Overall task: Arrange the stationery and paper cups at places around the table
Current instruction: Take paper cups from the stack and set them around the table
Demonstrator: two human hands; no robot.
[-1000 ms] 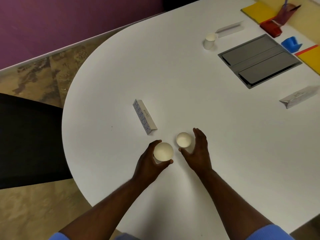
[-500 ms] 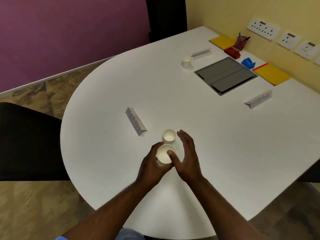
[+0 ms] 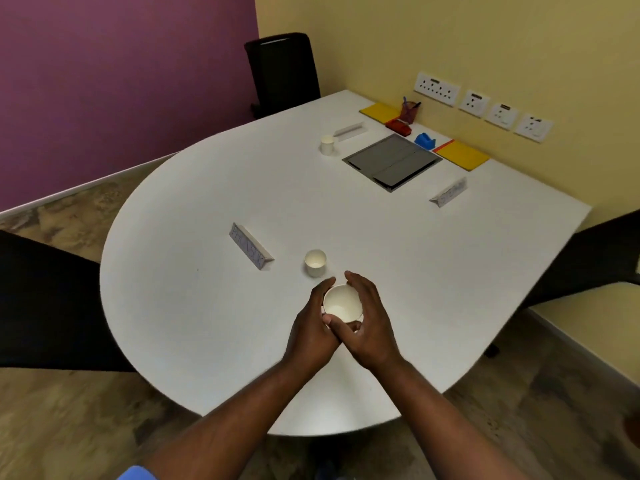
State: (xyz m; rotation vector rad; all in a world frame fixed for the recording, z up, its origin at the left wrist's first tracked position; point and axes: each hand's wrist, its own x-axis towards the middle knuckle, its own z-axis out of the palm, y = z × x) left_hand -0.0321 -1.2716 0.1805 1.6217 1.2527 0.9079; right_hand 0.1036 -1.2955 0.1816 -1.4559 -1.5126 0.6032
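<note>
Paper cup (image 3: 343, 303): between my two hands over the near part of the table (image 3: 207, 323), mouth up, looks empty. It seems raised off the surface, but my palms hide its base.

Left hand (image 3: 310, 329) wraps the left wall, with the thumb across the near side below the rim. Right hand (image 3: 374, 323) curls round the right wall, fingertips reaching the far side. Both are closed round the cup.

Handling, my estimate: very light and thin-walled. It would dent if squeezed and tip easily when set down empty. Best held mid-wall with a soft grip, fingers out of the mouth. One hand should be enough.

Second cup (image 3: 315, 263) stands upright on the table just beyond my fingertips, not touching them, near the folded name card (image 3: 251, 250). Far cup (image 3: 327, 144) stands beside another card (image 3: 349, 130). The right-side card (image 3: 448, 192) has no cup near it.
</note>
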